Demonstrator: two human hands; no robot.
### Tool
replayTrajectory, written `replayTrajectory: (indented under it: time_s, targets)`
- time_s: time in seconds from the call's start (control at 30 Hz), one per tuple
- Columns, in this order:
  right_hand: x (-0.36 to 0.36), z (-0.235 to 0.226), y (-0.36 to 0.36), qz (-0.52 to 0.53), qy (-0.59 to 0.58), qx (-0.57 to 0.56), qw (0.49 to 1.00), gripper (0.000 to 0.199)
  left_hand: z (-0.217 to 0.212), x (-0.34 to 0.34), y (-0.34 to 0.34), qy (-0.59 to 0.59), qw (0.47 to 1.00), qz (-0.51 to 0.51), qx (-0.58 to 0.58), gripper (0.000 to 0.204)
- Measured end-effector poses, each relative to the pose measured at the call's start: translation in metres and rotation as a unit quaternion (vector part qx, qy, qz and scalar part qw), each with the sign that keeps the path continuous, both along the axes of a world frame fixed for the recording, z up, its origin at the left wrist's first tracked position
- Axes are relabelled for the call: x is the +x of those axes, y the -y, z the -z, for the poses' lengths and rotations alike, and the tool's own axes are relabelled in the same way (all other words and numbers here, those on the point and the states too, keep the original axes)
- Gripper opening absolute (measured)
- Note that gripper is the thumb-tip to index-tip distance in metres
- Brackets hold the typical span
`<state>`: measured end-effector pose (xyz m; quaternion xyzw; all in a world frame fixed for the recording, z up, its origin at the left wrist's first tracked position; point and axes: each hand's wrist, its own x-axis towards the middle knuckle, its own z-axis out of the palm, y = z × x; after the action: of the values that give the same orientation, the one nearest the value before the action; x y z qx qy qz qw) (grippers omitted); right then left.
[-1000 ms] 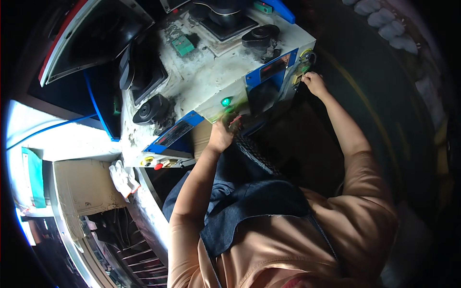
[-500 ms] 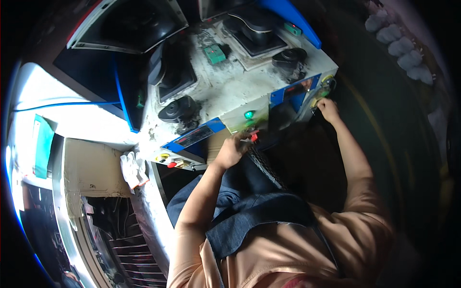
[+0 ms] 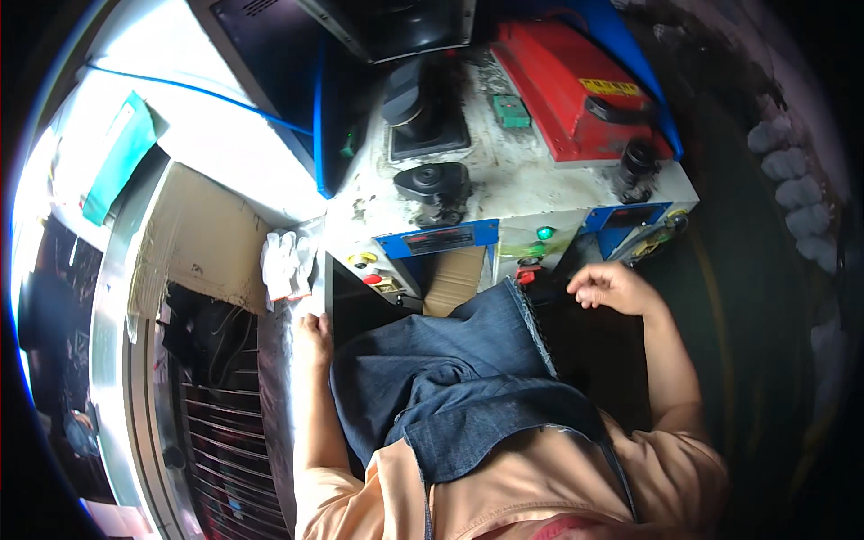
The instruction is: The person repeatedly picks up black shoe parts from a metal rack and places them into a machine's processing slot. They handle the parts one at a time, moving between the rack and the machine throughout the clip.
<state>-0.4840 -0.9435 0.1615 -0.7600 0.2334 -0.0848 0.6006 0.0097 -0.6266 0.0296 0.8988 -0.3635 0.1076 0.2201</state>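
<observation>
My left hand (image 3: pixel 313 335) is beside the metal edge left of my lap, just below a pair of white work gloves (image 3: pixel 288 264). Its fingers look loosely bent and apart, partly foreshortened, with nothing visible in them. My right hand (image 3: pixel 616 290) hovers in front of a white two-station machine (image 3: pixel 531 198), fingers loosely curled and apart, holding nothing. The red hood (image 3: pixel 576 90) covers the right station. At the uncovered left station, a dark shoe-shaped piece (image 3: pixel 405 97) stands on a black pad (image 3: pixel 430 142). A green lit button (image 3: pixel 545 233) and a red switch (image 3: pixel 527 273) are on the front panel.
A cardboard box (image 3: pixel 211 238) stands left, above a rack of metal rods (image 3: pixel 220 423). Black knobs (image 3: pixel 432 184) and a green box (image 3: pixel 511 111) sit on the machine top. Beneath its front is a cardboard piece (image 3: pixel 454 279). Pale bundles (image 3: pixel 796 193) lie far right.
The red hood has come down over the right station. My left hand has left the red switch and moved left toward the gloves. My right hand has left the machine's right-hand controls.
</observation>
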Motion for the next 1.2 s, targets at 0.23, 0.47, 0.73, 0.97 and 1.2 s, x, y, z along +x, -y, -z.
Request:
replayTrajectory:
  time_s: [0.23,0.47,0.73,0.97,1.2]
  targets:
    - [0.191,-0.083,0.055,0.028,0.204,-0.217,0.954,0.034,0.035,0.012,-0.029,0.022,0.992,-0.089,0.083,0.027]
    - [0.390,-0.108,0.121,0.187,-0.140,-0.467,0.853,0.095,0.028,0.009,-0.031,-0.019,0.995,-0.085,0.043,0.029]
    - [0.436,-0.108,0.132,0.176,-0.283,-0.426,0.841,0.095,0.023,0.012,-0.038,-0.044,0.995,-0.079,0.029,0.029]
    - [0.353,-0.113,0.168,0.260,0.107,-0.114,0.953,0.070,0.026,0.012,-0.033,-0.027,0.997,-0.063,0.019,0.029]
    - [0.284,-0.140,0.074,0.173,0.282,0.104,0.938,0.054,0.020,0.012,-0.034,-0.137,0.987,-0.056,-0.061,0.026]
